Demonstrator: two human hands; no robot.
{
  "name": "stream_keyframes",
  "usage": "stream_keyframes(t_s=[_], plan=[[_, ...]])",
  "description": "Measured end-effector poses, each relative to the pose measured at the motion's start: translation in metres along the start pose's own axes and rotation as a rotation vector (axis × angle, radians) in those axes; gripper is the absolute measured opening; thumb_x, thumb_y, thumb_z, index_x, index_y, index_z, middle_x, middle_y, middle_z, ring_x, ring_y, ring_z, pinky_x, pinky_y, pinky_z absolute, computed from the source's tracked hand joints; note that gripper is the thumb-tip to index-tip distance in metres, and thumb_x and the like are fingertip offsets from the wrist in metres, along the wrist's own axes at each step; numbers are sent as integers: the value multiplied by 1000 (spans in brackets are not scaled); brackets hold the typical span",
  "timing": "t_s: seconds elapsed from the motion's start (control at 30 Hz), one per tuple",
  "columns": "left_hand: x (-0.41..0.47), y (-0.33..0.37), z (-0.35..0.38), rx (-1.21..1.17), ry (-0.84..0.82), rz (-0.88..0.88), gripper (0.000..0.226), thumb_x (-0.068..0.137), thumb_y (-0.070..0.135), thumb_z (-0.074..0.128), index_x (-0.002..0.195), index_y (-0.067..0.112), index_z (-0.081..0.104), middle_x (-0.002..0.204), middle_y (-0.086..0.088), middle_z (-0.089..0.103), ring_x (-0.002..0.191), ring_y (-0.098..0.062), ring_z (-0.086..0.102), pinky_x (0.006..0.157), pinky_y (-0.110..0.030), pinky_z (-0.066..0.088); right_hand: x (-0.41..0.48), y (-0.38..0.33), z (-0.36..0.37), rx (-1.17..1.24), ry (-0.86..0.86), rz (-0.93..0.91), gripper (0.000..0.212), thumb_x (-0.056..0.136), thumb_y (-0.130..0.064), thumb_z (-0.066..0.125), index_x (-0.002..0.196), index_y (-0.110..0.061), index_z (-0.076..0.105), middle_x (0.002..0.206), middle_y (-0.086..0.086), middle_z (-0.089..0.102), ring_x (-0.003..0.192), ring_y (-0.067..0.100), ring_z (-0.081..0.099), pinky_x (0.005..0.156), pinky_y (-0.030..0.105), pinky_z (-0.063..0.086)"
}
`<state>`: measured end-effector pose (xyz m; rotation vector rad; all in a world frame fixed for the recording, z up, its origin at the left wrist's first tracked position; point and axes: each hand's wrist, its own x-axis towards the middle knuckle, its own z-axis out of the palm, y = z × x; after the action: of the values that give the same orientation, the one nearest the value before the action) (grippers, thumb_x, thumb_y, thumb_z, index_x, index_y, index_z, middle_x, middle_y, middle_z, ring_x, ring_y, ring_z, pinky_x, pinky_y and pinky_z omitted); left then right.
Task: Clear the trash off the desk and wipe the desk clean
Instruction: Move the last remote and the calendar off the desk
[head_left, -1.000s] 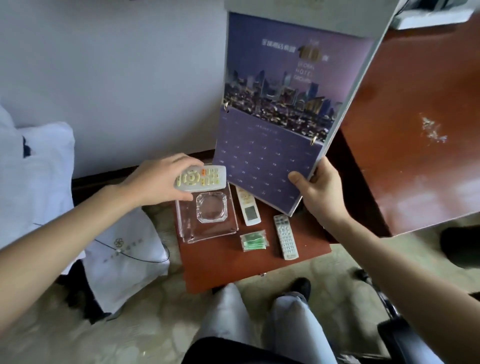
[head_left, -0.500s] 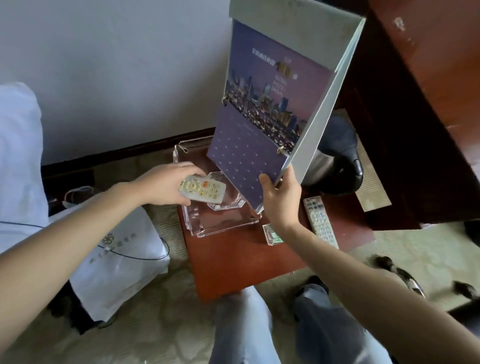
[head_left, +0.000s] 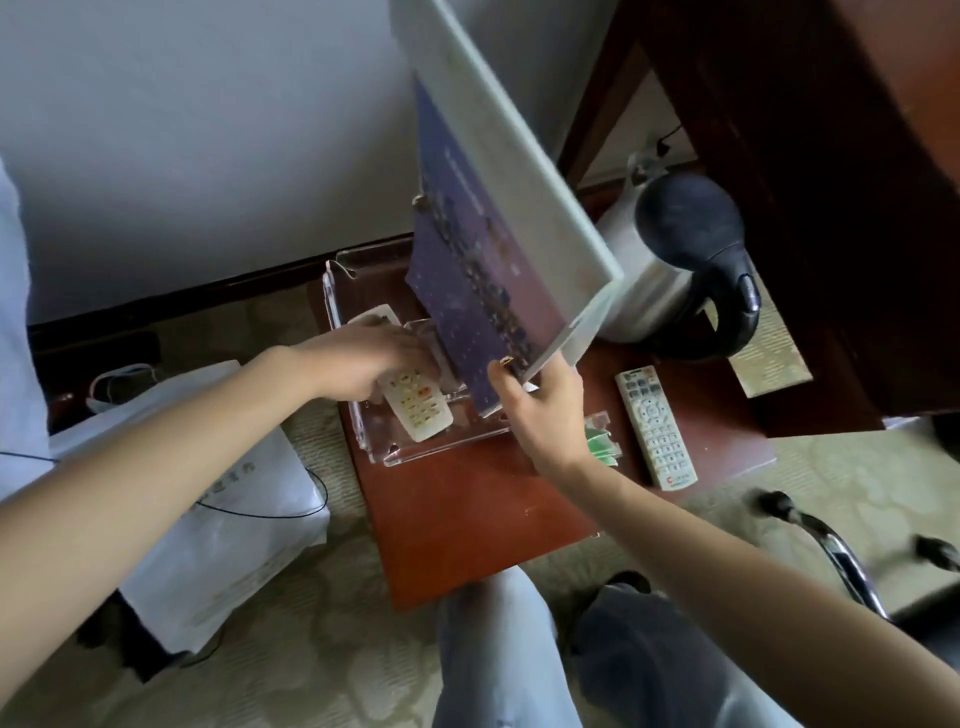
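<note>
— Head view, left side first?
— Left hand (head_left: 363, 358) low over the clear tray (head_left: 441, 451), fingers wrapped round a white remote (head_left: 418, 404) with yellow and orange buttons, its lower end resting inside the tray. A second pale remote (head_left: 375, 316) poking out beyond the knuckles, also in the tray.
— And the right?
— Right hand (head_left: 540, 410) pinching the bottom corner of a purple calendar (head_left: 483, 249), thumb on the printed face, fingers behind the grey backing. Calendar tilted, lifted above the tray and the small red-brown table (head_left: 467, 530).
— Elsewhere on the table?
— Grey remote (head_left: 655, 426) lying flat toward the right edge, just beside a small green packet (head_left: 601, 441) partly hidden by the wrist. Silver kettle (head_left: 665, 260) with black lid and handle at the far right corner, behind the calendar.
— Around it?
— White bag (head_left: 218, 493) on the floor to the left, a thin black cord draped across it. Dark wooden desk (head_left: 831, 208) rising at the right, its top out of view. Knees in grey trousers at the bottom edge.
</note>
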<state>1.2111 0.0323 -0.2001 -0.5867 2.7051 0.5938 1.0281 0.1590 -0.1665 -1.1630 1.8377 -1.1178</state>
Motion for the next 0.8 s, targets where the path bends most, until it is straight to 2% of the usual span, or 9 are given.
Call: stream_keyframes(t_s=[0.1, 0.17, 0.23, 0.33, 0.4, 0.53, 0.63, 0.7, 0.8], plan=[[2, -1, 8, 41, 100, 132, 75, 54, -3, 81, 121, 24, 61, 123, -2, 61, 119, -24, 52, 98, -44, 39, 0, -7, -2, -81, -48, -39, 2, 87, -10, 55, 86, -11, 56, 59, -7, 52, 56, 2, 50, 52, 8, 36], [1, -1, 11, 21, 81, 125, 77, 54, -3, 81, 124, 23, 60, 127, -2, 59, 123, -25, 49, 102, -39, 33, 1, -9, 3, -68, -78, 29, 28, 90, -11, 50, 66, -20, 40, 50, -9, 38, 44, 3, 42, 45, 11, 30], [-2, 2, 11, -30, 76, 84, 72, 60, 0, 79, 125, 24, 58, 130, 0, 55, 128, -24, 42, 105, -37, 33, 3, -11, 11, -27, -104, 136, 33, 92, -14, 49, 61, -17, 37, 51, -5, 40, 45, 5, 40, 44, 15, 29], [-12, 5, 14, -161, 131, -27, 61, 69, 6, 76, 124, 26, 58, 135, 2, 48, 130, -15, 35, 106, -31, 32, 4, -8, 17, -2, -103, 203, 21, 91, -19, 52, 75, -5, 55, 65, 1, 55, 64, 21, 56, 59, 25, 47], [-20, 4, 18, -267, 199, -109, 59, 71, 9, 77, 125, 24, 58, 139, 3, 42, 129, -11, 33, 106, -28, 31, 7, -2, 17, -20, -103, 207, 16, 88, -20, 57, 83, -6, 61, 72, 0, 61, 74, 22, 64, 69, 33, 53], [-24, 4, 32, -246, 140, -167, 57, 75, 19, 75, 128, 22, 53, 144, -1, 37, 140, -18, 18, 110, -36, 29, 8, 3, 12, -88, -54, 202, 16, 86, -15, 58, 76, -2, 59, 62, 3, 56, 59, 26, 54, 59, 38, 50], [-19, 9, 38, -199, 110, -181, 53, 79, 22, 71, 129, 23, 53, 142, 3, 39, 143, -17, 7, 112, -33, 19, 10, 5, 10, -97, -34, 230, 17, 84, -13, 57, 79, 3, 59, 65, 8, 57, 59, 32, 57, 59, 44, 53], [-20, 13, 39, -149, 113, -201, 52, 80, 26, 68, 129, 26, 51, 142, 5, 39, 142, -16, 9, 112, -35, 23, 11, 9, 8, -43, -65, 254, 13, 83, -13, 59, 74, -4, 58, 63, 7, 56, 59, 25, 54, 61, 52, 53], [-24, 25, 27, -134, 118, -265, 44, 85, 33, 62, 128, 29, 51, 139, 7, 41, 136, -11, 24, 102, -34, 37, 11, 13, 1, -82, -112, 239, 13, 82, -13, 63, 72, -6, 59, 59, 2, 56, 61, 21, 55, 65, 50, 56]])
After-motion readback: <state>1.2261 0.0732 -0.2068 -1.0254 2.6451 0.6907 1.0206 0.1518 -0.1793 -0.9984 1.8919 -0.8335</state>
